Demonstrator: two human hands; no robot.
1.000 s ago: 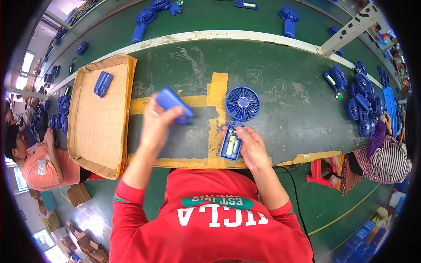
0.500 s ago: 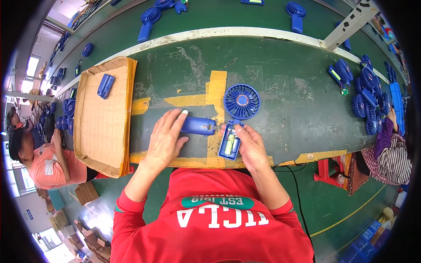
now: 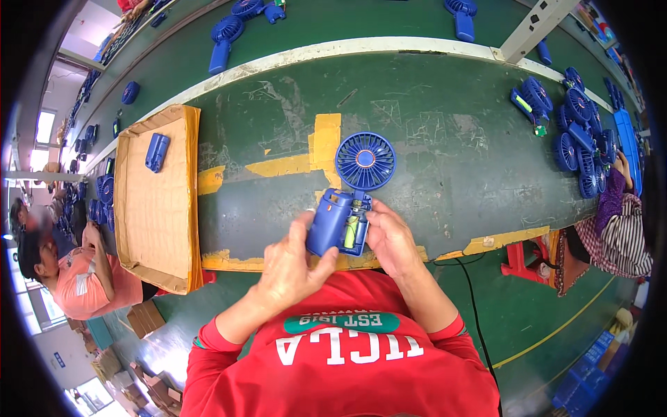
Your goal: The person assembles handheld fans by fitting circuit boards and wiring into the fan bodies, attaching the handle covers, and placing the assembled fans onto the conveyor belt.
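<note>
At the lower middle of the frame we held a blue handheld fan (image 3: 354, 191) over the near edge of the green table (image 3: 445, 104). Our left hand (image 3: 295, 267) gripped a blue cover piece (image 3: 326, 222) against the fan's open handle, fingers curled around it. Our right hand (image 3: 392, 240) was closed on the handle's other side, where a yellow-green cell (image 3: 351, 231) showed. At the left lay a cardboard tray (image 3: 156, 229) with one blue piece (image 3: 156, 151). More blue fans (image 3: 577, 132) crowded the right.
</note>
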